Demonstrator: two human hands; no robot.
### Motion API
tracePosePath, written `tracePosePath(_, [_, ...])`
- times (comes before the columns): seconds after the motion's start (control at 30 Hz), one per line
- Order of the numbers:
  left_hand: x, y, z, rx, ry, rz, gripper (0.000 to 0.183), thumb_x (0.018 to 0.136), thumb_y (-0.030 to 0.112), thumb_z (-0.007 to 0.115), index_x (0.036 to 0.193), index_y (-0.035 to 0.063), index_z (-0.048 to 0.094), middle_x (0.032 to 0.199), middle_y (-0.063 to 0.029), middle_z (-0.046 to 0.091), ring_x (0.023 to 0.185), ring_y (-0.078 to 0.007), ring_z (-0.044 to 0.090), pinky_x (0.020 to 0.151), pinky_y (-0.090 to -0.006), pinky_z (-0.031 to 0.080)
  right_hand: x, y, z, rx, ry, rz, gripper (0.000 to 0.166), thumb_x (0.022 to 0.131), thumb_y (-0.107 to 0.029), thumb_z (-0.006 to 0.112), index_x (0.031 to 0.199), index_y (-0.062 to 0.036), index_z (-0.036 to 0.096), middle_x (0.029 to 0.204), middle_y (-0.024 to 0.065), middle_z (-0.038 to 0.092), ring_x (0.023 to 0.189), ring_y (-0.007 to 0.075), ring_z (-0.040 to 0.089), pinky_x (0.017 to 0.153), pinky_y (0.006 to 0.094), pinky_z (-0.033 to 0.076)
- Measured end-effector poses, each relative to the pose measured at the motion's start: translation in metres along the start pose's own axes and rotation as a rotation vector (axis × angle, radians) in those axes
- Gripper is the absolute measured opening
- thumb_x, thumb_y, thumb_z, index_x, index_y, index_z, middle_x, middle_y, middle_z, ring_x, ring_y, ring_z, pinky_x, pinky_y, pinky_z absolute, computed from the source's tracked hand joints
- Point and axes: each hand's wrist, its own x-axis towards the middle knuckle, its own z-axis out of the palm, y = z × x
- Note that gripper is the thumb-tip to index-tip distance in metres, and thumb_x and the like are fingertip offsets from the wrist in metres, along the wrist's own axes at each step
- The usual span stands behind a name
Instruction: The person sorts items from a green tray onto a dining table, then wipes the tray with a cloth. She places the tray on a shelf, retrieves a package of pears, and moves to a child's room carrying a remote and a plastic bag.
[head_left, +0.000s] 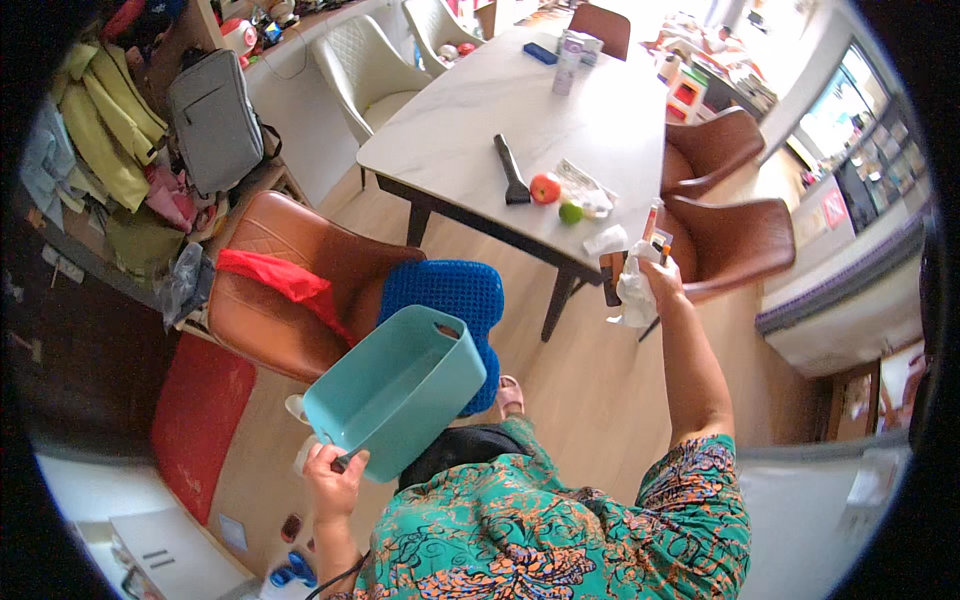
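Observation:
My left hand (334, 480) grips the near end of an empty teal plastic bin (397, 390), which is tilted above a blue seat cushion (442, 292). Out to the right, beside the table's near corner, my right hand (663, 282) holds crumpled white tissue or plastic (636, 289) together with several slim items, one of them orange and pen-like. On the white marble-look table (450, 127) lie a black brush-like tool (511, 171), a red apple (545, 188), a green fruit (571, 212), a clear plastic bag (589, 187) and a crumpled white tissue (606, 240).
A brown leather chair (255, 217) with a red cloth (277, 274) stands ahead on the left. Two brown chairs (735, 232) line the table's right side. Farther back on the table are a blue case (540, 53) and a tall container (568, 67). A grey backpack (217, 124) stands left.

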Motion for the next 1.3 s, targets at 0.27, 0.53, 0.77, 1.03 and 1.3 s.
tracePosePath(0.27, [0.029,0.091,0.059,0.045,0.137,-0.214,0.035,0.067,0.024,0.076,0.066,0.0018,0.049,0.064,-0.0011,0.04,0.054,-0.0111,0.037,0.047,-0.0265,0.03,0.216,0.002,0.054,-0.193,-0.232,0.001,0.04,0.061,-0.014,0.07,0.095,0.0018,0.057,0.086,0.0113,0.061,0.069,0.0194,0.059,0.064,0.0329,0.049])
tracePosePath(0.53, [0.063,0.146,0.098,0.234,0.112,-0.156,0.031,0.064,0.02,0.076,0.065,0.0028,0.049,0.062,-0.0023,0.04,0.051,-0.012,0.037,0.046,-0.0272,0.028,0.264,0.005,0.106,-0.401,-0.398,0.179,0.085,0.078,-0.066,0.042,0.132,-0.0015,0.032,0.13,0.0169,0.04,0.118,0.0299,0.039,0.097,0.0425,0.03])
tracePosePath(0.77, [0.075,0.158,0.118,0.184,0.139,-0.095,0.029,0.061,0.013,0.077,0.064,0.0052,0.05,0.062,-0.0027,0.04,0.049,-0.0123,0.036,0.043,-0.0265,0.027,0.292,0.02,0.096,-0.343,-0.311,0.184,0.069,0.083,-0.061,0.039,0.131,-0.0109,0.038,0.136,0.0093,0.035,0.115,0.0272,0.039,0.09,0.0463,0.035])
tracePosePath(1.03, [0.087,0.174,0.11,0.303,0.082,0.02,0.03,0.058,0.017,0.079,0.065,0.0103,0.051,0.066,-0.0047,0.043,0.049,-0.0198,0.049,0.043,-0.0321,0.039,0.145,-0.046,0.14,-0.352,-0.579,-0.543,0.017,0.085,-0.016,0.058,0.096,-0.0026,0.06,0.081,0.0055,0.059,0.073,0.011,0.054,0.064,0.0265,0.045])
tracePosePath(1.3, [0.065,0.182,0.07,0.376,0.034,0.052,0.033,0.059,0.025,0.079,0.076,0.0121,0.055,0.067,-0.0045,0.042,0.051,-0.0204,0.046,0.044,-0.0322,0.037,0.022,0.006,0.225,-0.593,-1.342,0.151,0.032,0.075,-0.01,0.063,0.106,-0.0016,0.057,0.084,0.0094,0.061,0.078,0.0193,0.057,0.073,0.0338,0.046])
